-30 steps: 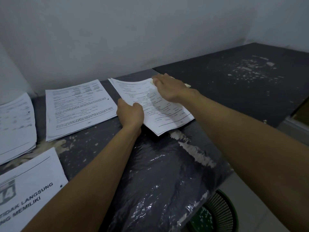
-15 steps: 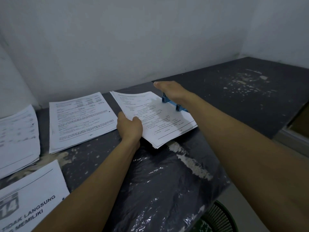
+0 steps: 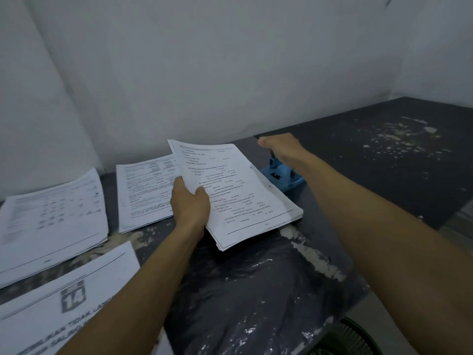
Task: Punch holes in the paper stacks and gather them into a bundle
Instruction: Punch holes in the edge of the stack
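The left hand [image 3: 190, 203] grips a stack of printed paper [image 3: 238, 193] by its left edge, thumb on top and fingers underneath, and holds it tilted with the far end raised off the dark bench [image 3: 256, 283]. The stack's near right corner lies low, close to the bench surface. Just right of the stack sits a blue hole punch [image 3: 282, 176], and the right hand [image 3: 281, 147] rests on top of it, fingers curled down over its lever; how tightly it grips I cannot tell. The stack's right edge lies just beside the punch, with two small holes visible along that edge.

To the left, a second paper stack [image 3: 146, 193] lies flat on the bench, partly behind the held one. Further left lies a third stack [image 3: 51, 216], and at the near left a sheet [image 3: 66, 301] printed with a large "14". A green basket [image 3: 345, 339] shows below the bench's near right edge.
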Motion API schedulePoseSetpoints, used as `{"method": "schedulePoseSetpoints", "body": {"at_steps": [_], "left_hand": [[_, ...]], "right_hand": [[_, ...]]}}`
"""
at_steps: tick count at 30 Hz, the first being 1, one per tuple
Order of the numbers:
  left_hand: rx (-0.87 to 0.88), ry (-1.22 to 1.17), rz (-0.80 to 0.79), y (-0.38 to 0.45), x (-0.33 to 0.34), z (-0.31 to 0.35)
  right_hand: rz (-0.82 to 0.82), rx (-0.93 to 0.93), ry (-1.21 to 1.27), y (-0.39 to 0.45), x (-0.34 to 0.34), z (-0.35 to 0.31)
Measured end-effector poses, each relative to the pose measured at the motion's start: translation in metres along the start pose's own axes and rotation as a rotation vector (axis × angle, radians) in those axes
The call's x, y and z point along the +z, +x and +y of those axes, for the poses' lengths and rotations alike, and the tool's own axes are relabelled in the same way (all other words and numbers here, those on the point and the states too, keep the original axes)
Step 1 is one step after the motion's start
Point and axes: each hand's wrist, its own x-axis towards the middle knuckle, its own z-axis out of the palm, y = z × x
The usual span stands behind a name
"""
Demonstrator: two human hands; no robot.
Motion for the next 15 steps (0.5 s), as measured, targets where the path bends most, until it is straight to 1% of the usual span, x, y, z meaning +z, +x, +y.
{"method": "schedulePoseSetpoints", "body": {"at_steps": [2,5,8,9,11,15], "left_hand": [[0.019,0.004,0.013,0.002,-0.018,0.002],[0.052,0.001,0.032,0.006,-0.044,0.006],[0.074,-0.009,0.06,0.008,-0.071,0.012],[0.08,-0.012,0.067,0.008,-0.08,0.013],[0.102,-0.016,0.086,0.007,-0.1,0.018],[0.121,0.0,0.119,0.004,-0.141,0.025]], "right_hand": [[0.109,-0.062,-0.085,-0.002,0.005,-0.005],[0.238,-0.169,-0.316,-0.011,0.018,-0.015],[0.336,-0.31,-0.403,-0.029,0.035,-0.03],[0.342,-0.364,-0.379,-0.036,0.042,-0.034],[0.277,-0.435,-0.256,-0.051,0.062,-0.043],[0.129,-0.451,-0.097,-0.074,0.103,-0.061]]}}
